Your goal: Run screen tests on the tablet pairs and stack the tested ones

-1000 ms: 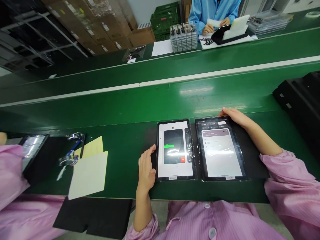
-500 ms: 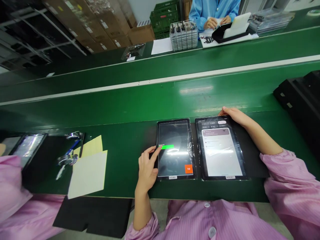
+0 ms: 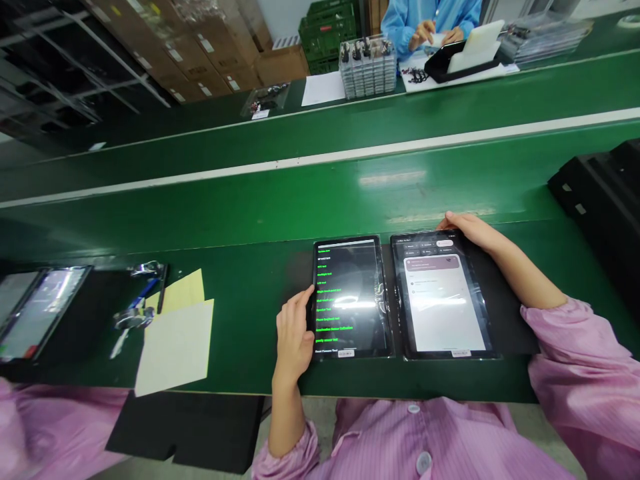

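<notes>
Two tablets in clear film lie side by side on black mats. The left tablet (image 3: 353, 300) has a dark screen with a list of mostly green text lines. At its left edge is my left hand (image 3: 294, 333), index finger stretched out and the other fingers loosely bent, holding nothing. The right tablet (image 3: 445, 303) shows a pale screen with a notification panel. My right hand (image 3: 467, 228) is at that tablet's top right corner, its fingers bent around the far edge and partly hidden.
Left of me lie yellow paper sheets (image 3: 175, 347), pens and a shiny wrapped item (image 3: 134, 319). Other tablets (image 3: 45, 307) are at the far left, near a neighbour's pink sleeve. A black case (image 3: 600, 207) stands right. Across the bench, a person in blue (image 3: 433, 30) handles something white.
The left tablet's screen went from a green bar and an orange button to a text list. My left index finger drew back to the tablet's edge. The neighbour's arm at left moved back.
</notes>
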A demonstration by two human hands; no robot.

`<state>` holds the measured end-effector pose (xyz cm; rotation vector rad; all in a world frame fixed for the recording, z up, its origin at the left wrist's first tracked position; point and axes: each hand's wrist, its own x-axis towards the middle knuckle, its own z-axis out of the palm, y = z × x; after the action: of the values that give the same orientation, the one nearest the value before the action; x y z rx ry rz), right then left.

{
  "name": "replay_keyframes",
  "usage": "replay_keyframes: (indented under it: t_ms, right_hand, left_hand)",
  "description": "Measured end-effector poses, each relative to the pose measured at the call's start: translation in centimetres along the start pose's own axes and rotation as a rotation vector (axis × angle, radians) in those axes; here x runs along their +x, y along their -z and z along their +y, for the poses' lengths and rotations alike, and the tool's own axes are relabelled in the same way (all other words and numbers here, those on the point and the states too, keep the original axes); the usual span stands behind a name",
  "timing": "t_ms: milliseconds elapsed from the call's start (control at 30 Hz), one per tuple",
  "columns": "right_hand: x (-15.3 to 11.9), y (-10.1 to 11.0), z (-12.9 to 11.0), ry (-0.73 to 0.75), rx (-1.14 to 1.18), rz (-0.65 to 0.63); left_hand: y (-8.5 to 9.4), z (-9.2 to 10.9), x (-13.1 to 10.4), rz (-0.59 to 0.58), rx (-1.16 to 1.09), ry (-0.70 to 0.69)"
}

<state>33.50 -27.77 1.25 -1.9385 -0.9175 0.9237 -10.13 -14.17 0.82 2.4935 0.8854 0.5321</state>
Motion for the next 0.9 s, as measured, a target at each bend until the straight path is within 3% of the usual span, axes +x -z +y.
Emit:
replay_keyframes:
  t_ms: [400, 567, 900]
  right_hand:
    - [0.0, 0.1, 0.1, -0.018, 0.016, 0.003]
    - [-0.1, 0.0, -0.1, -0.008, 0.023, 0.009]
    - [-0.1, -0.1, 0.1, 0.001, 0.006, 0.01]
  left_hand:
    - [1.0, -1.3, -0.3, -0.122, -0.09, -0.058]
    - [1.0, -0.7, -0.1, -0.037, -0.137, -0.038]
    - [0.7, -0.2, 0.3, -0.084, -0.007, 0.034]
